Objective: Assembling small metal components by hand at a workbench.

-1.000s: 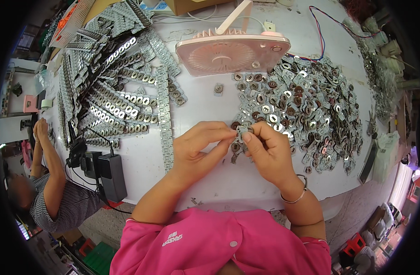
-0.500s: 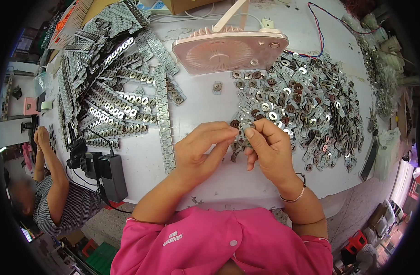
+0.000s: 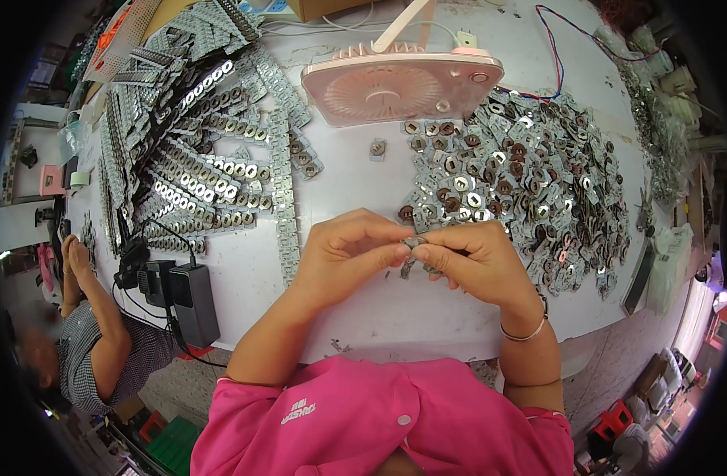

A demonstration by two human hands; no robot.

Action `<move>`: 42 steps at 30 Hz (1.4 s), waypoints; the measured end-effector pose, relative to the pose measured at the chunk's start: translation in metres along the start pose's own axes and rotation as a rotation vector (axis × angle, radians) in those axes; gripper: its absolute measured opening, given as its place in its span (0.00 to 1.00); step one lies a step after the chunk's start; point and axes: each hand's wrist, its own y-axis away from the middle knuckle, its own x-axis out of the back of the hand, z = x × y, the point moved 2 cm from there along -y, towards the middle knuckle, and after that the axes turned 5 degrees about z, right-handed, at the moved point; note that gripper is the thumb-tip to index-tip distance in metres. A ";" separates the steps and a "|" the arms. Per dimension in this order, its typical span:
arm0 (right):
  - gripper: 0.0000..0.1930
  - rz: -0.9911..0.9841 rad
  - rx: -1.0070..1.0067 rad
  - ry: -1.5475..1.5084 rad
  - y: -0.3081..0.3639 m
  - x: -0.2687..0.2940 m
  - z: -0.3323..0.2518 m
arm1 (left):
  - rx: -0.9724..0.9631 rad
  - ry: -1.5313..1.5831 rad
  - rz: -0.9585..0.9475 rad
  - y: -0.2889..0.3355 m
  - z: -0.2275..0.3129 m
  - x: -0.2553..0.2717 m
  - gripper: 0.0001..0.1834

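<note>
1. Metal piece (image 3: pixel 412 242), small and grey, is sitting between the fingertips of both hands, over the white table (image 3: pixel 339 178); the fingers are hiding much of it
2. Left hand (image 3: pixel 339 258) is pinching narrowly at the piece's left side, thumb and forefinger closing on it; right hand (image 3: pixel 486 262) is pinching just as narrowly at its right side
3. Handling of this one piece, judging by the two grips, is going on rather than finished; the covering fingers are leaving me unable to tell whether it is being bent, joined or parted
4. Loose pieces (image 3: pixel 530 182), many carrying round discs, are lying in a broad heap at the right, while a single piece (image 3: pixel 377 148) is lying apart below the pink fan (image 3: pixel 379 91); nothing visible is marking which are done and which are left
5. Joined strips (image 3: pixel 197 178) of similar parts are lying piled at the left, one long strip (image 3: pixel 284 198) running down near the left hand
6. Perforated basket (image 3: pixel 133 36) at the upper left is holding orange things (image 3: pixel 113 33), too partly shown for naming
7. Cardboard box (image 3: pixel 331 8) is reaching in at the top edge, its inside staying out of view
</note>
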 end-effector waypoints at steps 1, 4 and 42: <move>0.10 -0.013 -0.025 -0.063 0.000 -0.001 0.000 | 0.031 0.052 -0.029 0.000 0.000 0.000 0.12; 0.11 -0.058 -0.106 -0.245 -0.001 -0.007 0.000 | 0.166 0.159 -0.079 -0.002 0.007 0.001 0.11; 0.10 -0.099 0.521 0.142 0.006 -0.039 0.008 | -0.196 -0.990 0.550 -0.024 0.050 0.073 0.41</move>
